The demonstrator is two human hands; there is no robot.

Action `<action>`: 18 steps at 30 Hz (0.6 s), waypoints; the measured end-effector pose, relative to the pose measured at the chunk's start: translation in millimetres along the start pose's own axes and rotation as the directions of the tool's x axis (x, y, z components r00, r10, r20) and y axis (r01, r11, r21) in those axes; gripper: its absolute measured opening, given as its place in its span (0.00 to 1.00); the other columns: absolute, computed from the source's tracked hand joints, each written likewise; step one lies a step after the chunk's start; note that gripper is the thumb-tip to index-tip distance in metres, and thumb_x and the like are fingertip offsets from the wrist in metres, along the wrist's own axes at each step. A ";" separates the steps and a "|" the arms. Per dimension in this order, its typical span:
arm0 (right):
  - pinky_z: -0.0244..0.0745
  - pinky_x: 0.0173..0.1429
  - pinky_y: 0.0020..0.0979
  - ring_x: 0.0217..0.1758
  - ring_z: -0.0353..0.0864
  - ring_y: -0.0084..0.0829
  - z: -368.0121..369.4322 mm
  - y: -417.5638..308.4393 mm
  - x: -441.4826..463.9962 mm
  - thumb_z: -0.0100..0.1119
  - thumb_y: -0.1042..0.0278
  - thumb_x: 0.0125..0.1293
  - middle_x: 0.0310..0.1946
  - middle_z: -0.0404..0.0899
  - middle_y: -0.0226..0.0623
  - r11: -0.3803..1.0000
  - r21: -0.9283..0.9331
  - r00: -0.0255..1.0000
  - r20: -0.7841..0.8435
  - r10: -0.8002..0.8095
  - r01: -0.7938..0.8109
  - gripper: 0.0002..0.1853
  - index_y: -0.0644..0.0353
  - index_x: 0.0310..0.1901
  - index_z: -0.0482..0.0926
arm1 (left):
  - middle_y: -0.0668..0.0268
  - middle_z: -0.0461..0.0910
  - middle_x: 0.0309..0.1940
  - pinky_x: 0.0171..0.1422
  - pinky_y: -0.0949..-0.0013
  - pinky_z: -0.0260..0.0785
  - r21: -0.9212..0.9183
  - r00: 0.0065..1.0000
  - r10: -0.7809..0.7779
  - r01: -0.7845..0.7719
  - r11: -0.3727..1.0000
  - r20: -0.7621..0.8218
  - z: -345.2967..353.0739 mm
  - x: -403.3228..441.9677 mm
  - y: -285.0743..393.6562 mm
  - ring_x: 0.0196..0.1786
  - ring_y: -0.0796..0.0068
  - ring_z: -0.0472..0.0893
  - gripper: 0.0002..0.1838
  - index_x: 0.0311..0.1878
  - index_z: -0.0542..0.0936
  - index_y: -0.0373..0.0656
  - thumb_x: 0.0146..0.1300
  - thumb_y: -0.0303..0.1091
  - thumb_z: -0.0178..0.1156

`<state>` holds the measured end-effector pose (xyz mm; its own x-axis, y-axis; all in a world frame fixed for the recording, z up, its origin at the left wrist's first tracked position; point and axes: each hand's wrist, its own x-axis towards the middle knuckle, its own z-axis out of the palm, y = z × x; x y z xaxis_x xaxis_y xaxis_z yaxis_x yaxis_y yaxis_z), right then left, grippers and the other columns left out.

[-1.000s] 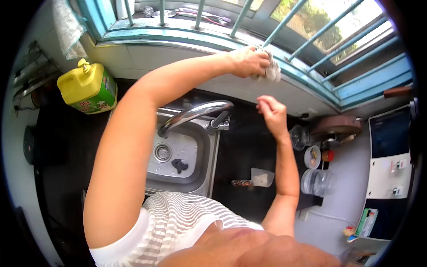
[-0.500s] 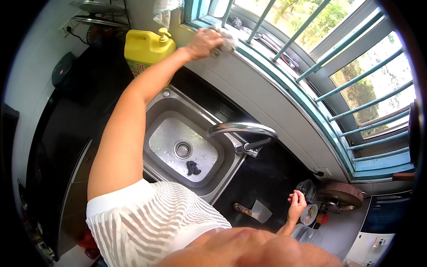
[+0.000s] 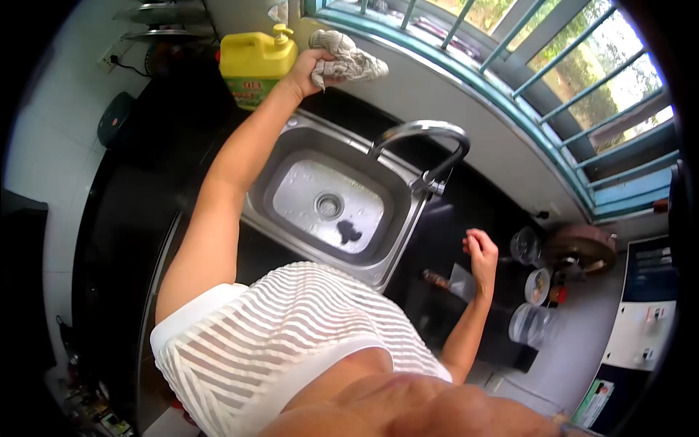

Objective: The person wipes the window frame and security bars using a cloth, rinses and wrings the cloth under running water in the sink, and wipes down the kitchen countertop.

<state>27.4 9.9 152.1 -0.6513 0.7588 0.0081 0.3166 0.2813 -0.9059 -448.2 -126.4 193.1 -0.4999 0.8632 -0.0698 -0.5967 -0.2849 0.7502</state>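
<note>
My left hand (image 3: 307,71) is closed on a crumpled grey-white cloth (image 3: 348,62), held up by the wall beside a yellow jug with a pump top (image 3: 256,64). Below and to the right of that hand lies a steel sink (image 3: 273,211) with a curved chrome faucet (image 3: 429,130). A dark, wet-looking scrap (image 3: 349,231) rests on the sink floor near the drain. My right hand (image 3: 481,255) hovers over the black counter with its fingers curled and nothing visible in them. Beneath it lies a flat-bladed tool with a patterned handle (image 3: 437,278), partly hidden by the hand.
A window with blue-green bars (image 3: 455,25) runs along the top right. Glass bowls (image 3: 530,324), a small white dish of food (image 3: 537,286) and a round brown object (image 3: 581,247) stand at the right. Racked lids (image 3: 160,14) are at the upper left.
My left hand has moved left with the cloth, from the window ledge to beside the yellow jug. The view has turned and shifted. My right hand stays empty over the counter's right part.
</note>
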 end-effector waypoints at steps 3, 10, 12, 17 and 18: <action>0.70 0.32 0.19 0.28 0.74 0.19 25.8 -0.4 -8.3 0.49 0.75 0.59 0.25 0.76 0.33 0.999 0.044 0.994 0.105 -0.015 0.010 0.07 0.66 0.36 0.76 | 0.56 0.75 0.43 0.47 0.52 0.70 -0.167 0.994 -0.076 0.089 0.982 0.082 -7.6 -55.3 -26.8 0.46 0.60 0.76 0.17 0.49 0.69 0.38 0.57 0.32 0.44; 0.68 0.31 0.19 0.26 0.72 0.18 68.7 9.2 -20.0 0.49 0.73 0.59 0.25 0.75 0.32 0.996 0.089 0.933 0.360 -0.021 -0.012 0.08 0.66 0.36 0.76 | 0.59 0.74 0.47 0.50 0.64 0.70 0.027 0.989 -0.090 0.088 0.996 0.119 -17.3 -140.3 -68.7 0.48 0.66 0.76 0.19 0.50 0.70 0.39 0.63 0.41 0.45; 0.68 0.30 0.19 0.25 0.72 0.19 79.3 23.2 -17.7 0.49 0.72 0.59 0.24 0.75 0.31 0.996 0.083 0.908 0.420 -0.001 -0.037 0.08 0.66 0.35 0.76 | 0.62 0.73 0.49 0.51 0.70 0.70 0.679 0.995 -0.060 0.102 0.727 -0.086 -24.5 -154.7 -94.2 0.47 0.69 0.76 0.20 0.55 0.67 0.40 0.63 0.41 0.46; 0.67 0.30 0.21 0.25 0.72 0.19 102.5 67.4 -12.9 0.51 0.70 0.57 0.25 0.75 0.31 0.996 0.030 0.928 0.367 0.068 -0.084 0.11 0.65 0.39 0.76 | 0.63 0.72 0.49 0.58 0.71 0.60 0.453 0.985 -0.079 0.141 0.880 -0.152 -92.5 -178.5 -139.6 0.53 0.73 0.70 0.21 0.60 0.64 0.49 0.63 0.29 0.44; 0.67 0.30 0.21 0.25 0.72 0.19 105.7 69.0 -15.2 0.51 0.70 0.57 0.25 0.75 0.30 0.996 0.013 0.929 0.361 0.077 -0.087 0.11 0.65 0.39 0.76 | 0.64 0.72 0.49 0.53 0.73 0.65 0.819 0.983 -0.049 0.177 0.545 -0.179 -93.7 -185.5 -152.6 0.50 0.74 0.72 0.22 0.60 0.64 0.48 0.61 0.27 0.46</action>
<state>-13.7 -44.4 44.7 -0.8299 0.5147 -0.2151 0.3636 0.2065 -0.9084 -323.2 -282.0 30.0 -0.5746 0.7874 -0.2233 0.1005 0.3387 0.9355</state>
